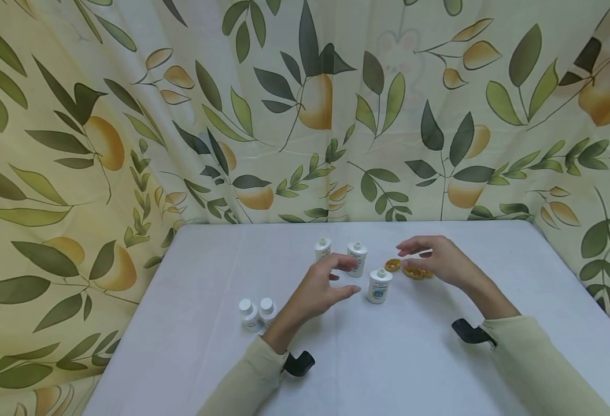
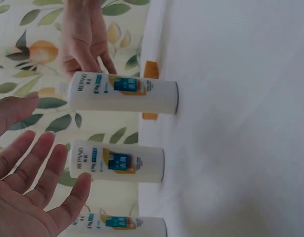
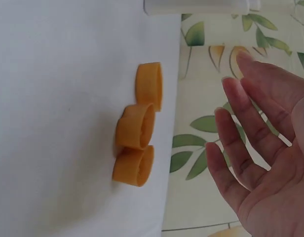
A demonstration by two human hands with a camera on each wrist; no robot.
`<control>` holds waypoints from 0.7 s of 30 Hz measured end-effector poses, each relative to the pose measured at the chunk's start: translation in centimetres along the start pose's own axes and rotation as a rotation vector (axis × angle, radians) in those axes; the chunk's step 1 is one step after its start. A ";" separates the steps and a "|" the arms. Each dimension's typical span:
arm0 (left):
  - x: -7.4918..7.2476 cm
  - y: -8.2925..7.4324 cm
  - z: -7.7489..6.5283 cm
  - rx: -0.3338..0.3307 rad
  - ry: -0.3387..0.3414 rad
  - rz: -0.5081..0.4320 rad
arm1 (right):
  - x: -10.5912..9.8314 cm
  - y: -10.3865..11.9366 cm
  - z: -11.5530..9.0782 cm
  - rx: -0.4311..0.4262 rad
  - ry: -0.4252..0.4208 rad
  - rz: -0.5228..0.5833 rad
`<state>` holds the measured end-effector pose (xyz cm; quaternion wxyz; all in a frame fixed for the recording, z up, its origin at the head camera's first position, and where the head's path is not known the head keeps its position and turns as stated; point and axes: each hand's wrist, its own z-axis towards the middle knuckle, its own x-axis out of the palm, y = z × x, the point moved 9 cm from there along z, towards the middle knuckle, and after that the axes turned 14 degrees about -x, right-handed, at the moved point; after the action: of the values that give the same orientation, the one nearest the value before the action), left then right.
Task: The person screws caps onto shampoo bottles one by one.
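Note:
Three white bottles with narrow necks stand on the table: a front one, a middle one and a back one. Their printed labels show in the left wrist view, where the nearest bottle is largest. My left hand is held in the air beside them, fingers spread and holding nothing. Above several orange rings hovers my right hand, fingers loosely bent and holding nothing. In the right wrist view the rings lie close together on the cloth, apart from the fingers.
Two more small white bottles stand at the left, partly behind the left forearm. A white cloth covers the table. Behind its back edge hangs a curtain printed with leaves and fruit. A black wrist device sits at the left cuff.

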<state>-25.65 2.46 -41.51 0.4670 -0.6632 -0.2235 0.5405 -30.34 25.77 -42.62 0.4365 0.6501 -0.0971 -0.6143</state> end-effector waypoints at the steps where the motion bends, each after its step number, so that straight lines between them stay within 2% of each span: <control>1: 0.2 0.1 0.1 -0.007 0.002 -0.005 | 0.1 -0.2 0.0 0.008 0.002 -0.003; 10: 1.5 1.2 0.9 -0.037 0.030 -0.089 | 0.5 -0.8 -0.4 -0.003 0.004 -0.014; 15: 2.4 1.5 1.2 -0.056 0.034 -0.101 | 0.8 -1.7 -0.7 0.042 0.018 -0.020; 21: 3.8 2.0 1.4 -0.105 0.054 -0.110 | 0.8 -2.2 -1.0 0.054 0.020 -0.056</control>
<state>-26.21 5.10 -45.12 0.4662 -0.6878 -0.2751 0.4836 -30.18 26.97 -44.85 0.4024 0.6702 -0.0908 -0.6170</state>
